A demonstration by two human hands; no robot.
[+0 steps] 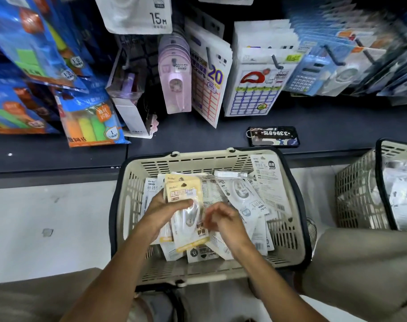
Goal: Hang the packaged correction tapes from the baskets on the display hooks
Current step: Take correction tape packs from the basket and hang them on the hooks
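A beige basket on the floor in front of me holds several packaged correction tapes. My left hand grips a small stack of yellow-topped correction tape packs over the basket. My right hand hovers just right of that stack with its fingers curled; it is blurred and I see nothing in it. Display hooks above the dark shelf carry hanging stationery, among them pink correction tape packs.
A second basket with plastic-wrapped packs stands at the right. A phone with a key tag lies on the dark shelf ledge. Highlighter packs hang at the left, label sheets and calculators at the right. My knees frame the basket.
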